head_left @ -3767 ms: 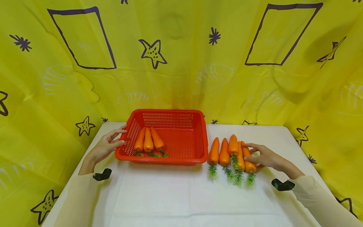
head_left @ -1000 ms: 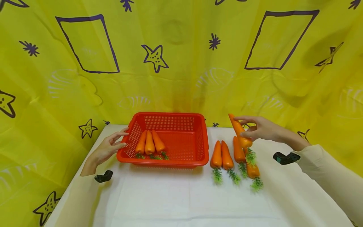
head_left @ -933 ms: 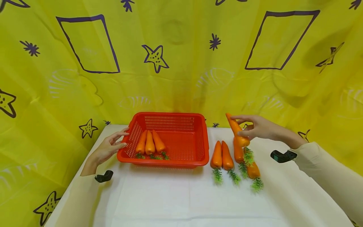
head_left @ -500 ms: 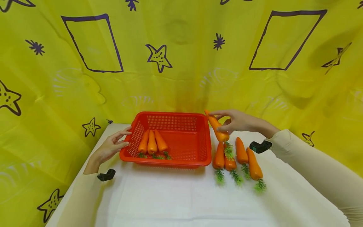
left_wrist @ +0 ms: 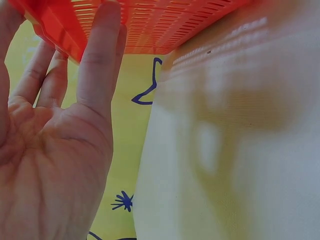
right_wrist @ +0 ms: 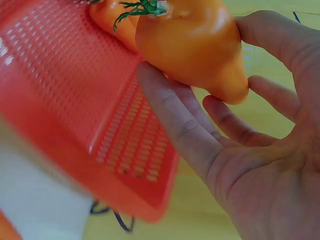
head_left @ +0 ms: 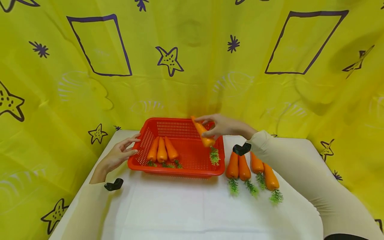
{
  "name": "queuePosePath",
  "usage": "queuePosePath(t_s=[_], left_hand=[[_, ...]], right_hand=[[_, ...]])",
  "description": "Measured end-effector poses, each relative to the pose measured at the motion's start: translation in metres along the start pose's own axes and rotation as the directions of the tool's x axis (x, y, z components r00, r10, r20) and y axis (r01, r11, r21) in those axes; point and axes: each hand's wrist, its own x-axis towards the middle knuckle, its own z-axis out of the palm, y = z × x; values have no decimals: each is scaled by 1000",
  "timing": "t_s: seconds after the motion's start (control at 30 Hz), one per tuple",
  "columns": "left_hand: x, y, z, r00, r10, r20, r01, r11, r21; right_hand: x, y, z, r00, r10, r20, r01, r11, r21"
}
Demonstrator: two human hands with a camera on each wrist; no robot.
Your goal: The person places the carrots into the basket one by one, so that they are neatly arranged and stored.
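Note:
My right hand (head_left: 221,125) pinches an orange carrot (head_left: 199,130) between thumb and fingers over the right half of the red plastic basket (head_left: 177,171). The carrot tilts, its tip up at the left and its green top hanging down. In the right wrist view, the fingers hold the carrot (right_wrist: 185,42) by its sides. My left hand (head_left: 117,156) has its fingers extended against the basket's left end; the left wrist view shows the thumb and fingers at the basket wall (left_wrist: 165,25). Three carrots (head_left: 162,151) lie side by side in the basket's left part, green tops toward me.
Several carrots (head_left: 232,166) lie on the white table (head_left: 168,206) right of the basket, partly hidden by the right wrist and sleeve (head_left: 279,160). A yellow patterned curtain (head_left: 198,60) rises behind the table and along both sides.
My right hand picked a carrot from the group on the right, lifted it and carried it left over the basket. My left hand stays at the basket's left end.

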Motion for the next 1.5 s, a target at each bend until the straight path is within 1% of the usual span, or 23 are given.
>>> queuePosePath(t_s=[0.17, 0.3, 0.43, 0.6, 0.67, 0.87, 1.03, 1.2, 1.5], left_hand=[[1, 0, 2, 1000, -4, 10, 4, 1000, -28], [1, 0, 3, 1000, -5, 15, 6, 999, -36], [1, 2, 2, 1000, -12, 5, 12, 1000, -17], [0, 1, 1, 1000, 1, 4, -1, 1000, -9], [-1, 1, 1, 1000, 9, 5, -9, 1000, -4], [-2, -1, 1, 1000, 22, -2, -22, 1000, -2], [0, -4, 1, 1000, 23, 12, -23, 1000, -2], [1, -5, 0, 1000, 13, 16, -13, 1000, -9], [0, -2, -1, 1000, -1, 11, 2, 999, -47]], right_hand=[[27, 12, 16, 1000, 2, 22, -3, 998, 58], [43, 18, 28, 1000, -4, 26, 2, 998, 56], [58, 19, 39, 1000, 0, 31, -2, 998, 62], [80, 23, 52, 996, 25, 87, -36, 992, 120], [89, 25, 57, 994, 41, 104, -54, 990, 126], [110, 32, 71, 990, 92, 106, -101, 992, 82], [118, 38, 79, 985, 126, 116, -135, 988, 71], [122, 44, 82, 985, 126, 117, -137, 987, 90], [125, 48, 87, 979, 159, 126, -172, 979, 107]])
